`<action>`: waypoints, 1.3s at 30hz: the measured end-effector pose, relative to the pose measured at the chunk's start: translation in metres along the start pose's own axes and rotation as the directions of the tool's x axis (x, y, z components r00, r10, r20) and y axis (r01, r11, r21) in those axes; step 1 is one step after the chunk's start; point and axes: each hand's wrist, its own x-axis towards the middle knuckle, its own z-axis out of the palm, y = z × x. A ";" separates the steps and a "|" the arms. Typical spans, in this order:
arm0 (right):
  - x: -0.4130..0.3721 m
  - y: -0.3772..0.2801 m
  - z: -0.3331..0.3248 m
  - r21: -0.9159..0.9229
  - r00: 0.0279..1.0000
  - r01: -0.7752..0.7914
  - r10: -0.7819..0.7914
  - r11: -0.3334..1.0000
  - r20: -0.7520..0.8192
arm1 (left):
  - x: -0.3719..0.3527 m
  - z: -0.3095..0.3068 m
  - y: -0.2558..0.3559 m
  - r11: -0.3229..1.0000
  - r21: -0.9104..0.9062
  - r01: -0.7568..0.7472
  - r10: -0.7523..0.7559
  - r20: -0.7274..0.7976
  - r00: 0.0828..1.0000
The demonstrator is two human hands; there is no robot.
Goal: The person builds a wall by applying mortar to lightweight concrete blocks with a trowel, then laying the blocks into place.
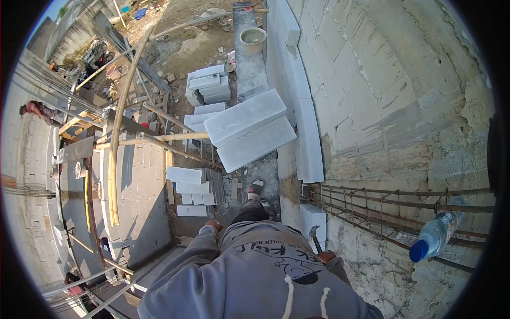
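My right hand (326,257) is closed round the handle of a hammer (315,237), whose metal head points up beside my hip, close to the wall. A pale block (312,220) stands just beyond the hammer. My left hand (214,225) hangs by my other side with its fingers curled; whatever may be in them is too small to make out. Nearest to it are stacked pale blocks (194,187) on the lower level. In front of me, two long pale blocks (245,118) lie side by side, higher than my feet.
A block wall (366,95) rises along my right, with a rebar cage (382,207) and a plastic water bottle (438,236) on it. Bamboo poles (123,111) cross at left. A bucket (253,37) stands on the far ledge. Another person (40,110) is at far left.
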 end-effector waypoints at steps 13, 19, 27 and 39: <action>0.001 -0.106 0.012 0.052 0.992 -0.117 0.118 0.992 -0.031 | 0.148 -0.297 0.019 0.519 -0.732 -0.442 0.019 -0.507 0.862; 0.105 -0.105 0.027 0.390 0.990 -0.137 0.134 0.910 0.035 | 0.174 -0.290 0.035 0.747 -0.566 -0.348 0.056 -0.468 0.882; 0.117 -0.197 -0.038 0.046 0.990 -0.093 0.097 0.995 -0.106 | 0.183 -0.350 0.054 0.933 -0.340 -0.115 0.016 -0.281 0.960; 0.059 -0.328 -0.162 0.523 0.986 -0.085 0.148 0.848 -0.078 | 0.244 -0.492 0.054 0.852 -0.469 -0.232 -0.041 -0.503 0.864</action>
